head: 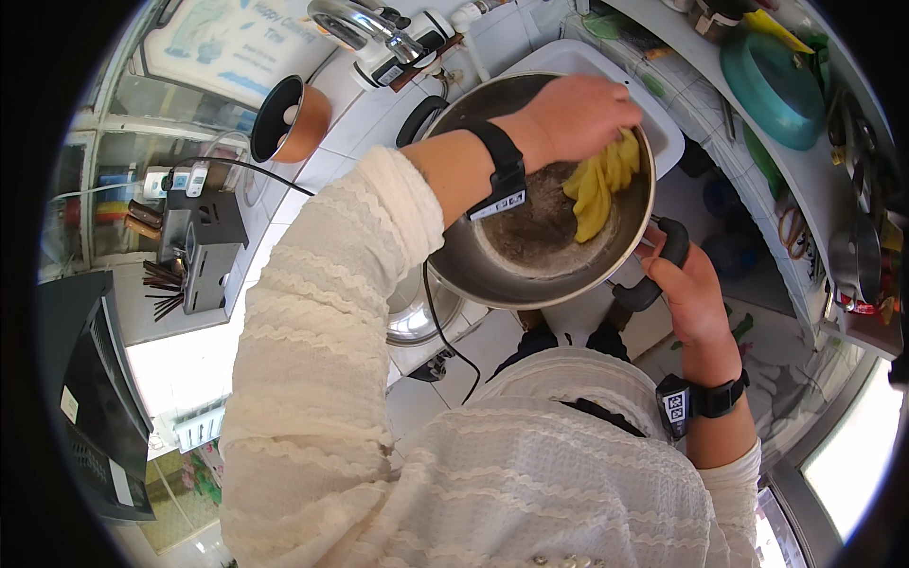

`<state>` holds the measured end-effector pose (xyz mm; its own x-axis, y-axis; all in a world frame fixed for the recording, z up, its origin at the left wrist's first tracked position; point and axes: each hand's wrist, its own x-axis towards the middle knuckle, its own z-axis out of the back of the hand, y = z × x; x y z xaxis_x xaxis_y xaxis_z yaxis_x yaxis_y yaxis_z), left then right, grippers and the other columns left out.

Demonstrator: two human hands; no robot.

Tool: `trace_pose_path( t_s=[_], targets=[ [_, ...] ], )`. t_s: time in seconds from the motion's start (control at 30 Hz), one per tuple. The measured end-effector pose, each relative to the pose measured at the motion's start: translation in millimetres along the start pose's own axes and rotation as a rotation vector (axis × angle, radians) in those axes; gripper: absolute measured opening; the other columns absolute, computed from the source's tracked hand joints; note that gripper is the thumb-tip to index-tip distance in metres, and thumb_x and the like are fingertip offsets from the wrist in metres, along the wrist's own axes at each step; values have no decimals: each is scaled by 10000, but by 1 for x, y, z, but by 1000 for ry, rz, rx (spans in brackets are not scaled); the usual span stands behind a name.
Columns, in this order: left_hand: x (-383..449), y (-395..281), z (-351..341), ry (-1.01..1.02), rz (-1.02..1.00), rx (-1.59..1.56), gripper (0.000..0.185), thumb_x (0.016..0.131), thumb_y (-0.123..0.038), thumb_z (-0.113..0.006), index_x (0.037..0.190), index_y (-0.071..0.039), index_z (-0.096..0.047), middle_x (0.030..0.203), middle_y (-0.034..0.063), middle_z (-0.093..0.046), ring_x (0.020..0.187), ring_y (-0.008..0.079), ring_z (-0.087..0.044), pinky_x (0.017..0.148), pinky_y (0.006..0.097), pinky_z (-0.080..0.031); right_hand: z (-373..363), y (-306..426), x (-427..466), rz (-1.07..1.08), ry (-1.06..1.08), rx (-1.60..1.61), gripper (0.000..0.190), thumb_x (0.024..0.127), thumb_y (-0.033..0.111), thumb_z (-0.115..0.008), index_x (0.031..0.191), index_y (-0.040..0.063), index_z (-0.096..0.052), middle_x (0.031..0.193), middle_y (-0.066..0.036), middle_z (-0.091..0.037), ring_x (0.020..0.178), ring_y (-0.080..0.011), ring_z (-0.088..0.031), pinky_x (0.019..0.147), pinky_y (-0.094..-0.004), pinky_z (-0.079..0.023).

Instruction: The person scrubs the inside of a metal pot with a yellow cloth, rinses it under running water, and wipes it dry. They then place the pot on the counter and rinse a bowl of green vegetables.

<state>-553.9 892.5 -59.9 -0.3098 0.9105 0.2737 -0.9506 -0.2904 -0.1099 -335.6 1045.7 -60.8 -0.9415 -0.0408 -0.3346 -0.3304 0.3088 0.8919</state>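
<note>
My left hand point(586, 117) is inside a large metal pan point(454, 259), bunching a yellow cloth point(596, 188) against its far right wall. The cloth hangs down to the pan's floor, which looks brownish and stained. My right hand point(685, 287) grips the pan at its near right side, by the black loop handle point(675, 248); some of its fingers are hidden behind the rim and handle. A second black loop handle point(419, 117) sticks out at the pan's left. The pan is held over part of a white sink basin point(664, 138).
A chrome faucet point(405, 46) rises beyond the pan. On the left stand a copper-coloured pot point(309, 124) with round pale items inside, and a knife block point(213, 248). A black cable point(433, 305) hangs beside the pan. A shelf point(753, 128) holds a teal basin point(774, 92) at right.
</note>
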Motion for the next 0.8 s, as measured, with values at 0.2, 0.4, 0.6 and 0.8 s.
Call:
trace_pose_path(
  t_s=[0.2,0.4,0.6,0.8],
  targets=[
    [-37,61,7,-74,204,399,102,778,-162,-663,854,-115,-615,828,52,-607,860,293,-604,752,425,-477,-2,0,-1,63,10,21,449,829,51,-554,1260,-74,-548,1206,-93,-612,1061,-147,-558,929,-286,-430],
    [-117,60,36,346,514,586,176,767,-125,-617,921,-120,-701,865,81,-674,894,287,-623,788,411,-473,-1,1,5,23,6,-70,421,828,69,-557,1227,-63,-576,1128,-68,-633,1039,-138,-556,929,-276,-422],
    [-148,10,27,988,542,280,136,753,-199,-677,818,-83,-703,868,110,-698,875,298,-655,738,403,-510,-2,1,9,38,10,7,442,815,61,-550,1239,-65,-568,1172,-89,-623,1065,-162,-557,958,-302,-407],
    [-128,-3,14,937,528,-612,349,771,-346,-744,1006,-92,-695,943,129,-698,912,314,-651,767,399,-507,2,-3,6,16,9,6,470,816,50,-537,1272,-67,-542,1243,-113,-599,1115,-189,-545,976,-325,-403]
  ],
)
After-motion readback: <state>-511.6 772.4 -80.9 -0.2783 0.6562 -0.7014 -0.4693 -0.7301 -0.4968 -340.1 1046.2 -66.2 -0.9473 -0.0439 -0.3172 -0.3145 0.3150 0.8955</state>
